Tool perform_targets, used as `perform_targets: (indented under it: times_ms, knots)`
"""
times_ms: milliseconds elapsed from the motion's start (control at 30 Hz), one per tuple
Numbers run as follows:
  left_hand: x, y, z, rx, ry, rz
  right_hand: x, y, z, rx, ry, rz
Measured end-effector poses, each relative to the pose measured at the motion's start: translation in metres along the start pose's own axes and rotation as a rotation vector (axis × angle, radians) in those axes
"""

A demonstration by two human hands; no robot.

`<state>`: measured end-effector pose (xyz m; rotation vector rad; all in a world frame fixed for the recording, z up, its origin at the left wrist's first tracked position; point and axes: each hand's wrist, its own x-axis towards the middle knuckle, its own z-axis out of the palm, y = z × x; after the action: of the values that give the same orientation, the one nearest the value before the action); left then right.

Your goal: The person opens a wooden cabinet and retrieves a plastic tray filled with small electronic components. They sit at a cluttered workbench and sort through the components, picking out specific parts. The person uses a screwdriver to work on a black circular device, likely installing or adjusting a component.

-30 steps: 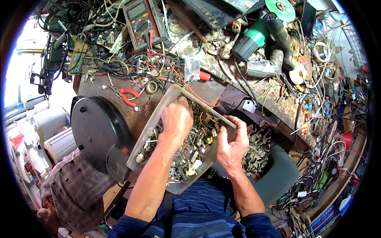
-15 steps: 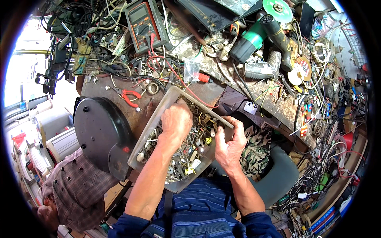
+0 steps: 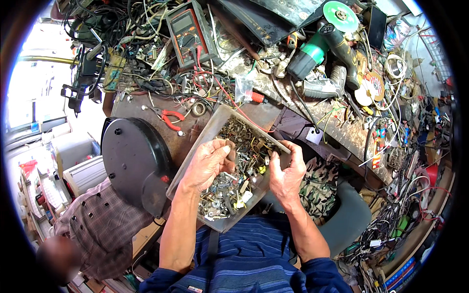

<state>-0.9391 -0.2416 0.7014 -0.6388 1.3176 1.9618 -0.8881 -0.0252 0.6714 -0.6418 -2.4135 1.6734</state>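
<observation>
In the head view, a translucent plastic bin [image 3: 209, 128] of small salvaged parts [image 3: 219, 193] sits tilted before the person's lap. The left hand [image 3: 210, 163] hovers over its 9 o'clock side, thumb and forefinger pressed together; I cannot tell whether they pinch a small part. The right hand [image 3: 288, 171] grasps the bin's 3 o'clock corner, thumb on the inner side. Around the bin, red-handled pliers [image 3: 172, 120] lie at 10 o'clock on the bench, near a tape roll [image 3: 199, 109] at 11. Farther out at 11 stands a multimeter [image 3: 189, 36]; a green-and-black power tool [image 3: 308, 57] lies at 1. A round black housing [image 3: 134, 161] is at 9, camouflage cloth [image 3: 320, 188] between 3 and 4, a checked shirt [image 3: 100, 227] at 8.
</observation>
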Motion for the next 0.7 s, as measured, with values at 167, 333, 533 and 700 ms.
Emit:
perform_targets:
  times_ms: [167,333,533,700]
  knots:
    - [-0.010,-0.003,0.004,0.208,0.121,0.016,0.000,0.002,0.000,-0.003,0.001,-0.017]
    - [-0.033,-0.010,0.003,1.383,0.347,0.376,0.000,0.001,0.001,-0.005,0.003,-0.007]
    - [-0.024,-0.004,0.023,1.370,0.442,0.439,0.000,0.005,0.001,-0.028,0.022,-0.046]
    - [0.009,-0.013,0.024,1.413,0.426,0.512,0.000,-0.003,0.000,-0.003,-0.016,0.011]
